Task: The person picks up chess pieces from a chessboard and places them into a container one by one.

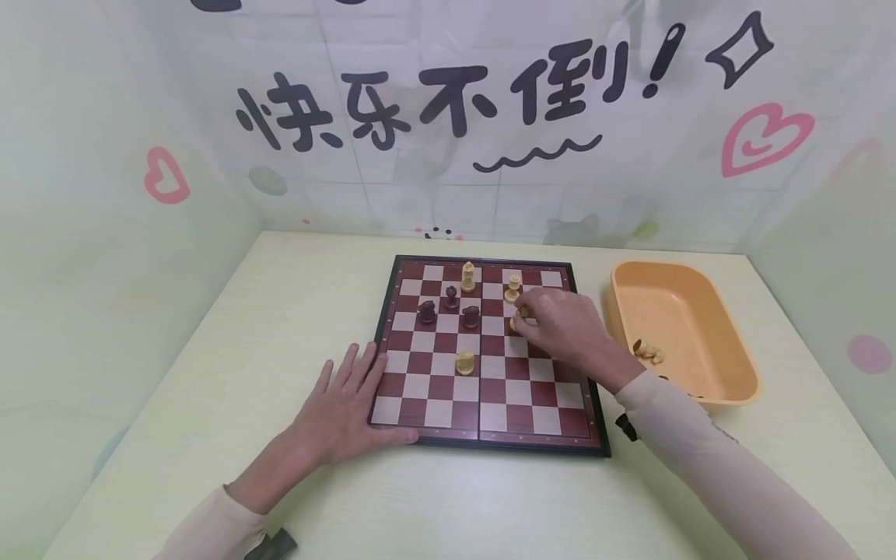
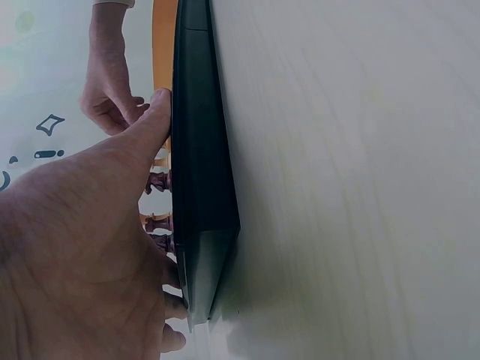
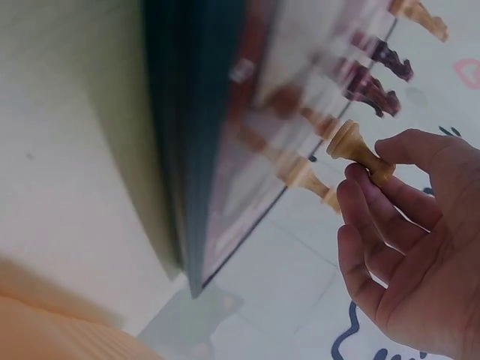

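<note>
A folding chessboard (image 1: pixel 504 393) lies in the middle of the table. My right hand (image 1: pixel 533 319) hovers over its right side and pinches a light pawn (image 3: pixel 358 150), which the right wrist view shows lifted just clear of the squares. My left hand (image 1: pixel 346 397) lies flat on the table, fingers straight, with the thumb (image 2: pixel 154 120) against the board's black edge (image 2: pixel 202 172). Three dark pieces (image 1: pixel 452 303) stand at the far left of the board. Light pieces stand at the far edge (image 1: pixel 467 277), beside my right hand (image 1: pixel 513 288) and in the middle (image 1: pixel 465 362).
An orange plastic tub (image 1: pixel 728 342) sits right of the board, with a few light pieces (image 1: pixel 647 351) in it. A patterned wall with lettering closes off the back and both sides. The pale table (image 1: pixel 280 311) extends left of and in front of the board.
</note>
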`<state>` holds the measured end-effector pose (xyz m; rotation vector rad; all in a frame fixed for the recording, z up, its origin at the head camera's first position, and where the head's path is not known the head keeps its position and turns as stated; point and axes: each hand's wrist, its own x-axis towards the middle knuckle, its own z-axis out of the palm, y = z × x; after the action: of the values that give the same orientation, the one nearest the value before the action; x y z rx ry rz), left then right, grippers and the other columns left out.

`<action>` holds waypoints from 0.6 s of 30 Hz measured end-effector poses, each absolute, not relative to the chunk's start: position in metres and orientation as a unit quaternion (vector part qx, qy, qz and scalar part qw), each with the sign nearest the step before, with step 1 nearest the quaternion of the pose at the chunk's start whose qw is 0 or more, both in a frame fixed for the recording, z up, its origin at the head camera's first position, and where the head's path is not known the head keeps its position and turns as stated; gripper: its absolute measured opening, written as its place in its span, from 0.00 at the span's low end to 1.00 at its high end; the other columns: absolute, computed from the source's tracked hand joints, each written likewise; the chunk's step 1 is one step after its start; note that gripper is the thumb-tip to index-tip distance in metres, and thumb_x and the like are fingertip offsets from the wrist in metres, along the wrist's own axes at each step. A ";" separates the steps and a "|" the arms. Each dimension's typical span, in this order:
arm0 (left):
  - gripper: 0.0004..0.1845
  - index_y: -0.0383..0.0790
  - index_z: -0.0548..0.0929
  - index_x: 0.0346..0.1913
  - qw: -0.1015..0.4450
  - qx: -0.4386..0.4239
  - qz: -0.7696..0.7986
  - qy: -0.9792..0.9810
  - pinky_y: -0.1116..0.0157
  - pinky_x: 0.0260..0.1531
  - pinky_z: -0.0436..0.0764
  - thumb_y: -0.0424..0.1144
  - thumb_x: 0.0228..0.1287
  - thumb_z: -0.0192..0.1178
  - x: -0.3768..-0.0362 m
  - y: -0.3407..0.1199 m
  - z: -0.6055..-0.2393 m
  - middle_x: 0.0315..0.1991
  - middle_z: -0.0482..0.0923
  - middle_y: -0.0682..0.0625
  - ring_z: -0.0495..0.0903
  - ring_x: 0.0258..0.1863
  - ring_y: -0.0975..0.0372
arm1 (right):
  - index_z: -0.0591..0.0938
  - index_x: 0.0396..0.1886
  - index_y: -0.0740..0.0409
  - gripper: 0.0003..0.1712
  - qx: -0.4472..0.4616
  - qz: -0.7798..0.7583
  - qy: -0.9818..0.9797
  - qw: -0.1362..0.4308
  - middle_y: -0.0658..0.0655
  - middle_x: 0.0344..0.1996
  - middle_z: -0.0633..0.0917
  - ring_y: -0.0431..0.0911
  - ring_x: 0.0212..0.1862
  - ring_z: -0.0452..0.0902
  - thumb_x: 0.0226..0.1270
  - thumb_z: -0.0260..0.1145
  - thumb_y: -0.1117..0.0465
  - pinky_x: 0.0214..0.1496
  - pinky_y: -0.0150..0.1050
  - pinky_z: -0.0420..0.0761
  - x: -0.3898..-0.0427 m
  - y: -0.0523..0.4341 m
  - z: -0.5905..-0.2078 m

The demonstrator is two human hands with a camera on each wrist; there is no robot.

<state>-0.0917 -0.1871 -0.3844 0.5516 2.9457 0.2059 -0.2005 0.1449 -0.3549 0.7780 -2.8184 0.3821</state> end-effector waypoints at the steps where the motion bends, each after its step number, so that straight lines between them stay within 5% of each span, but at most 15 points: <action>1: 0.68 0.30 0.57 0.79 0.068 0.183 0.069 0.978 0.38 0.72 0.47 0.86 0.52 0.48 -0.092 -0.187 -0.385 0.80 0.48 0.35 0.44 0.78 0.40 | 0.89 0.39 0.57 0.10 0.262 0.131 -0.951 0.101 0.50 0.28 0.86 0.42 0.25 0.76 0.65 0.70 0.56 0.23 0.40 0.79 -0.201 0.145 -0.354; 18: 0.67 0.30 0.56 0.79 0.068 0.188 0.072 0.977 0.38 0.72 0.47 0.85 0.53 0.48 -0.093 -0.185 -0.385 0.79 0.48 0.34 0.44 0.78 0.40 | 0.86 0.31 0.53 0.05 0.240 0.133 -0.959 0.078 0.47 0.22 0.79 0.42 0.24 0.71 0.64 0.68 0.58 0.20 0.38 0.71 -0.198 0.154 -0.347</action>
<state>-0.0932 -0.1853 -0.3848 0.5672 2.9435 0.2177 -0.1982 0.1542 -0.3472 0.7173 -2.8708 0.3986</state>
